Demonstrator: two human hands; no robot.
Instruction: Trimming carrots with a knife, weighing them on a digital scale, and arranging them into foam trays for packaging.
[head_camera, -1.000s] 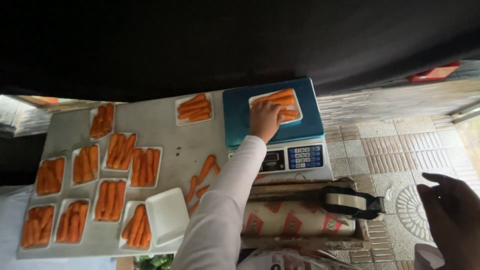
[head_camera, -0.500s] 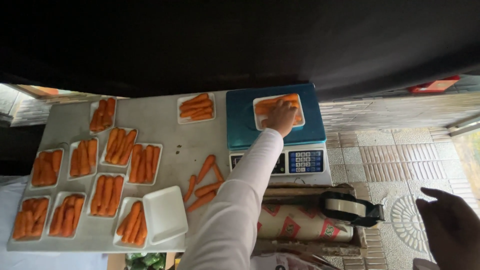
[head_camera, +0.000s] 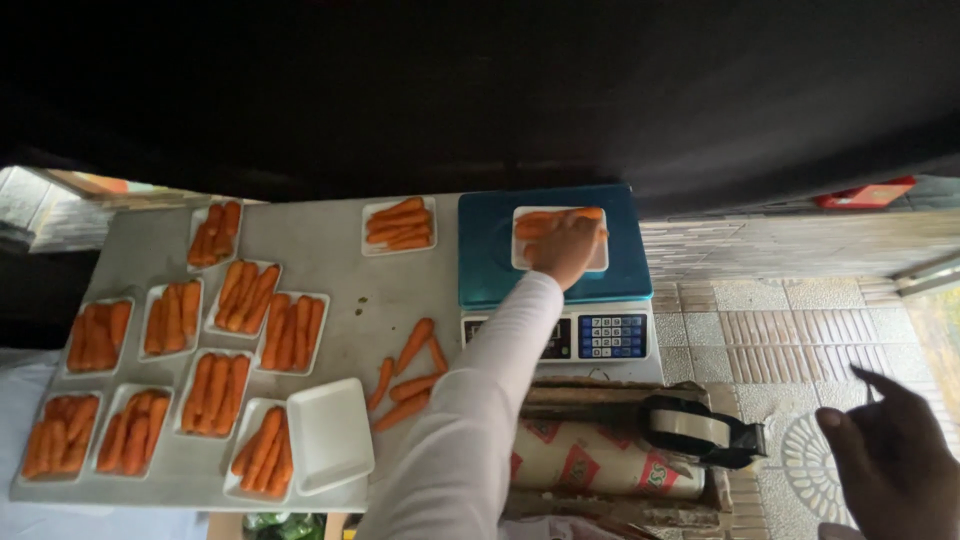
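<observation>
Trays (head_camera: 205, 392) of carrots fill the near table (head_camera: 330, 245) beside an empty white tray (head_camera: 330, 434), while farther off the left hand (head_camera: 566, 246), fingers together, presses carrots in the tray (head_camera: 558, 239) on the blue scale (head_camera: 550, 250); right hand (head_camera: 890, 455) hangs spread.

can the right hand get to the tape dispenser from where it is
Probably yes: the right hand hangs open in the air just right of the tape dispenser, and nothing lies between them. The left hand is busy on the scale's tray of carrots.

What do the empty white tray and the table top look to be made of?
The empty tray: probably foam, going by its matte white surface, thick rounded rim and shallow moulded shape. The table top: seemingly sheet metal, dull grey with a faint sheen and scattered smudges; painted board can't be excluded.
</observation>
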